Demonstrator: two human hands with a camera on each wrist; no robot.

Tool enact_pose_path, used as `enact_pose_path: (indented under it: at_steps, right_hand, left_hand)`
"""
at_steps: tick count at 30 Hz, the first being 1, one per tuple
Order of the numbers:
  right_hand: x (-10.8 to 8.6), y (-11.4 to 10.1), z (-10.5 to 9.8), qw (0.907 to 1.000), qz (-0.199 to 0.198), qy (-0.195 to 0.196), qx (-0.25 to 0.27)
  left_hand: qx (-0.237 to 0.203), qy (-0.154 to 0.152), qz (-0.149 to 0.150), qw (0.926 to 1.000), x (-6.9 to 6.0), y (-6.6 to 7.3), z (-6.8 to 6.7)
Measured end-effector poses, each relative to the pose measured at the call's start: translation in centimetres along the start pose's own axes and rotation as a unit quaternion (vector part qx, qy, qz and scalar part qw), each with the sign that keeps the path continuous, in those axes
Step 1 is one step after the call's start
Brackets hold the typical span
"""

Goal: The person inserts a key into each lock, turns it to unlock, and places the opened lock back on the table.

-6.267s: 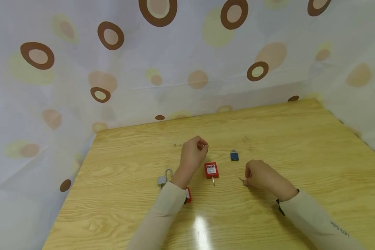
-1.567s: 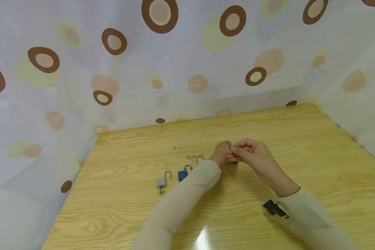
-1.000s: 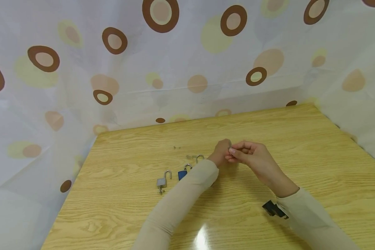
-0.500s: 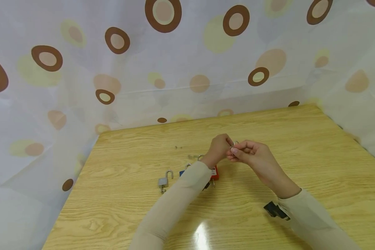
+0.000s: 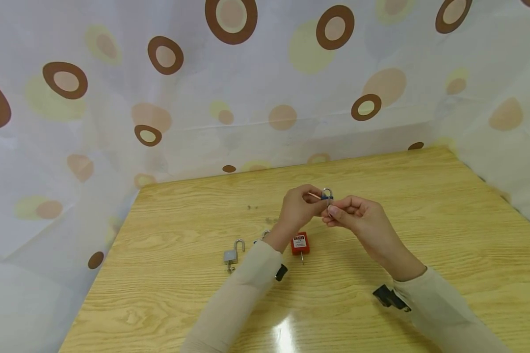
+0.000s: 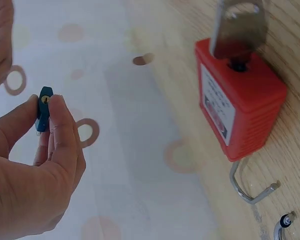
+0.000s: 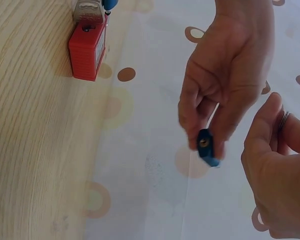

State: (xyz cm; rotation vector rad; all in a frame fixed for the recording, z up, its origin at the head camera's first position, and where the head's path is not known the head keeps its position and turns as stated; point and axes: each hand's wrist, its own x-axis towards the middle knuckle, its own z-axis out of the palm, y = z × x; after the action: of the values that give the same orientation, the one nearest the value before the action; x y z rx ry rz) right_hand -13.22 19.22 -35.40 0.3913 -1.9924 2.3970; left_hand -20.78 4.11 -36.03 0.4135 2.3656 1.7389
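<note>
My left hand [image 5: 300,206] pinches a small blue padlock [image 5: 327,197] between thumb and fingers above the table, its silver shackle pointing up. The brass keyhole in its underside shows in the left wrist view, where the padlock [image 6: 44,112] has nothing in the hole. My right hand [image 5: 357,213] is close beside, thumb and forefinger pinching a key on a thin metal ring [image 7: 283,121], mostly hidden by the fingers. On the table below stands a red padlock [image 5: 300,243] with a white label and a key [image 6: 238,35] in its bottom.
A grey padlock [image 5: 230,256] lies left on the wooden table [image 5: 159,294], shackle open, with a key at its base. Another padlock's shackle [image 5: 266,234] shows behind my left forearm. A dotted white sheet [image 5: 247,98] rises behind the table.
The blue padlock has gone from the table into my left hand. My right hand has risen to meet it with the key. Lately my left hand turned, drawing slightly left and uncovering the padlock.
</note>
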Motion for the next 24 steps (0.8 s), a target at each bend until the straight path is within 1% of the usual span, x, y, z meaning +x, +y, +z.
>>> enact_pose_path:
  at_steps: [3,6,9,14,18,24]
  right_hand:
    - [0.0,0.0,-0.1,1.0000,-0.002,0.001,0.004]
    - [0.0,0.0,-0.2,1.0000,-0.007,0.004,0.000]
    - [0.0,0.1,-0.2,0.9999,-0.012,0.007,-0.004]
    - [0.1,0.3,-0.1,0.9998,-0.015,0.014,-0.009]
    - [0.1,0.4,0.0,0.9997,-0.012,0.016,-0.013]
    - [0.1,0.7,0.2,0.9998,-0.011,0.016,-0.011]
  left_hand:
    - [-0.047,-0.009,-0.006,0.9988,-0.7,0.4,-0.4]
    - [-0.080,-0.016,-0.002,0.9967,-1.3,0.7,-0.9]
    - [-0.110,-0.014,0.001,0.9938,-1.7,0.9,-1.4]
    - [-0.141,-0.009,0.003,0.9899,-2.5,1.0,-2.4]
    - [-0.167,-0.011,0.009,0.9858,-2.9,1.0,-2.9]
    - [-0.183,-0.010,0.002,0.9831,-3.4,1.1,-3.4]
